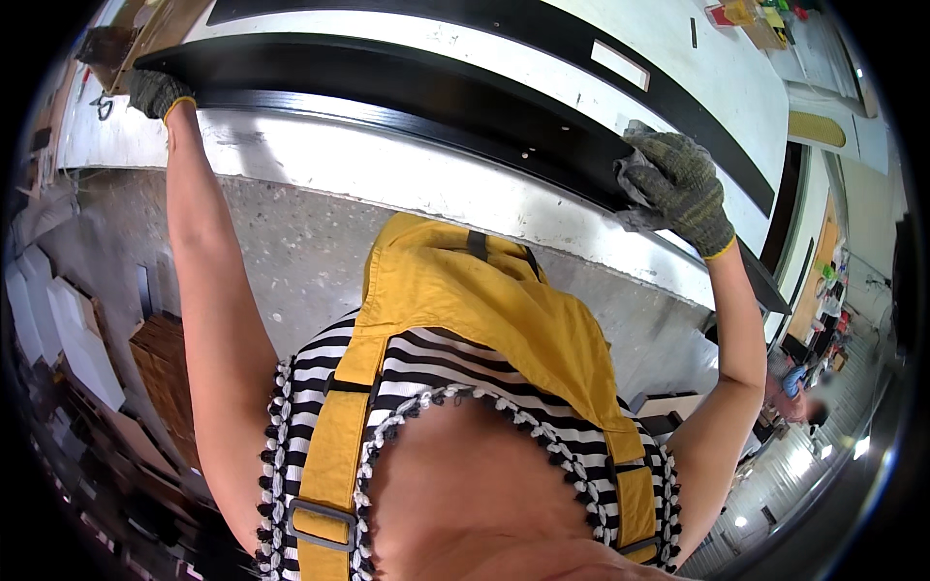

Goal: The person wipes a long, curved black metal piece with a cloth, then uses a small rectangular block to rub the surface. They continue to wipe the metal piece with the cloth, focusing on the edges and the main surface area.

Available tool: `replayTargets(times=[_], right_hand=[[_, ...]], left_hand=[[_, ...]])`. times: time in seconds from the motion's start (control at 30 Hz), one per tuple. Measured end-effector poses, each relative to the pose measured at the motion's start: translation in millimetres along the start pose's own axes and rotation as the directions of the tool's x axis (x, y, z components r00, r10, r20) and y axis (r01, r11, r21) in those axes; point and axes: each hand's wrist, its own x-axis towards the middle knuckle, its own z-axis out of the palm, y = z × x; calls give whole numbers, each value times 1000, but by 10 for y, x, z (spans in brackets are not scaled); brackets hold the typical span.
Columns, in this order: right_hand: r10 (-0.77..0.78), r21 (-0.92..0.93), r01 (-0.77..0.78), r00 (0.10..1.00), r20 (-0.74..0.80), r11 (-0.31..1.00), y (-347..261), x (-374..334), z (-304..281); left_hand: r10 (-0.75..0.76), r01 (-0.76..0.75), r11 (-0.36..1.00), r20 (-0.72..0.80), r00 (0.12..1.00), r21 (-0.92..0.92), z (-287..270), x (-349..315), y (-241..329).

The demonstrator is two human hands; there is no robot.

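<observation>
A long, glossy black panel (387, 89) lies along the near side of a white worktable, tilted so that its face shows. My left hand (158, 95), in a dark knit glove, is closed around the panel's left end; the fingertips are partly hidden by it. Toward the panel's right end, my right hand (686, 184), in a grey-green knit glove, presses a crumpled grey cloth (635, 179) against it. The fingers are bent over the cloth. A few small light spots show on the black surface near the cloth.
Behind the panel, a second black strip (542, 37) with a rectangular cutout lies on the white worktable (731, 73). A brown box (160, 39) stands at the far left, scissors (102, 105) beside it. Stacked boards (82, 339) stand on the left floor. Another person (794, 402) is at far right.
</observation>
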Motion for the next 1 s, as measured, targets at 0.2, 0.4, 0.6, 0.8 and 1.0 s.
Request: replayTargets(times=[0.2,0.4,0.6,0.8,1.0], right_hand=[[-150,3,149,988,26,989,173,238,55],[-319,-265,289,945,-75,920,-112,1160,418],[-110,476,213,966,-235,853,-448,2411,1264],[-257,334,314,944,-205,889,78,1354,788],[214,-296,-163,965,150,941,1250,-736,379]], left_hand=[[218,-141,970,-447,867,200,224,20,-181],[165,-133,984,-329,930,118,101,-98,-111],[-49,27,991,-169,984,-133,-185,-96,93],[-49,55,998,-221,974,21,123,-19,-236],[189,-103,966,-371,909,238,377,-53,-282]])
